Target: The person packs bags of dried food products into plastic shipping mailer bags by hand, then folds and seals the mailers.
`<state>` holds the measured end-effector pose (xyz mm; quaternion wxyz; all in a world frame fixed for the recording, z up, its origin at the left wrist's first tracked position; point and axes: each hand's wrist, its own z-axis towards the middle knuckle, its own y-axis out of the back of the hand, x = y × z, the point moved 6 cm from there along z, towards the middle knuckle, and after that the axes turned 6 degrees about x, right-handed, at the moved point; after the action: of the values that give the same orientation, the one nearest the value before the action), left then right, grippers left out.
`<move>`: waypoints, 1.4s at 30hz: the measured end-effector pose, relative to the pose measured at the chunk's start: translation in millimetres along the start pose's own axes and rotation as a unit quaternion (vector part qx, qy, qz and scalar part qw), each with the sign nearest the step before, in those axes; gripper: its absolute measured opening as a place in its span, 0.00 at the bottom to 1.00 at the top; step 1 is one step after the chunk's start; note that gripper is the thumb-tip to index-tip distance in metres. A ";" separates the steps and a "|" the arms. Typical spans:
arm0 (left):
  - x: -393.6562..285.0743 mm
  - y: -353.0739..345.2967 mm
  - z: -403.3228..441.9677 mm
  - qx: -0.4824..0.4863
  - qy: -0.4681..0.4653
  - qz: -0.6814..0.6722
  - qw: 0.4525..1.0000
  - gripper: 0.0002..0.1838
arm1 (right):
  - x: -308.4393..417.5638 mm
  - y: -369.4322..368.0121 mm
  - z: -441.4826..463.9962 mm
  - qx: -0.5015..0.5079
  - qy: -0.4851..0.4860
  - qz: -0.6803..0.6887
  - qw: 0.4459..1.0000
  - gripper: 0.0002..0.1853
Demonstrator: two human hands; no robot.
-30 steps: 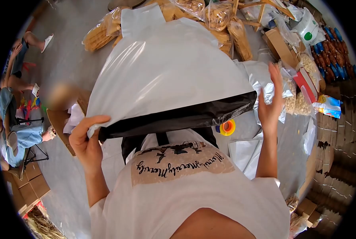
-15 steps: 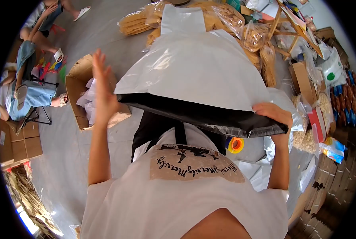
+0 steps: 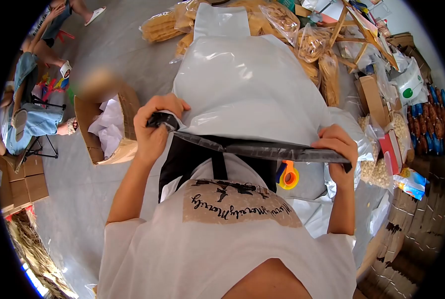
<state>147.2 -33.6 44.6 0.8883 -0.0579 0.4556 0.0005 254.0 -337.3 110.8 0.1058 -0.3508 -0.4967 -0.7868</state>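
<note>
A large white plastic mailer bag [image 3: 247, 84] with a black lining lies in front of my lap, its mouth edge toward me. My left hand [image 3: 157, 124] is closed around the left corner of that edge, where the black inside bunches between the fingers. My right hand [image 3: 337, 149] grips the right end, fingers over the white side and thumb below. Between the hands the dark rim is stretched nearly straight and looks almost flat. What is inside the bag is hidden.
On the left stands an open cardboard box [image 3: 127, 117] with white paper inside. A yellow-orange tape roll [image 3: 288, 177] is on the floor by my right leg. Bagged tan goods [image 3: 162, 26] lie beyond the bag. Other people sit at far left; bundled brown stock [image 3: 406, 229] is at right.
My left hand, raised and spread beside the bag before, now grips its left corner. The gaping mouth has been drawn narrow and taut. My right hand keeps its hold.
</note>
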 end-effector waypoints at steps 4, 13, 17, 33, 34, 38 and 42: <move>-16.1 -0.8 7.9 0.078 0.085 0.147 0.982 0.22 | 7.8 1.4 0.5 -0.116 0.036 0.062 0.991 0.15; -22.4 -9.8 -1.2 0.107 -0.006 0.227 0.968 0.21 | 4.0 0.7 -3.4 -0.167 -0.003 0.127 0.978 0.19; -33.0 -7.2 12.4 0.086 0.026 0.163 0.983 0.06 | 10.3 4.6 -5.6 -0.128 -0.017 0.082 0.988 0.19; 5.1 -7.1 -88.2 0.188 0.435 -0.067 0.878 0.25 | -55.7 -93.9 -112.3 -0.245 -0.503 0.310 0.768 0.11; 0.7 -2.7 -86.7 0.175 0.389 0.009 0.905 0.25 | -38.2 -78.1 -88.2 -0.173 -0.350 0.166 0.906 0.11; -11.0 0.4 -86.6 0.125 0.300 0.061 0.944 0.18 | 25.4 -61.3 -36.8 -0.126 -0.046 -0.127 0.983 0.16; -9.5 13.6 -91.6 0.023 0.247 0.021 0.969 0.03 | 9.2 -60.6 -37.9 -0.140 -0.109 -0.047 0.983 0.18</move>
<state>66.8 -29.0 -2.1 0.7494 -0.0263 0.6616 -0.0053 199.1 -338.8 64.1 -0.0358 -0.4221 -0.4063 -0.8096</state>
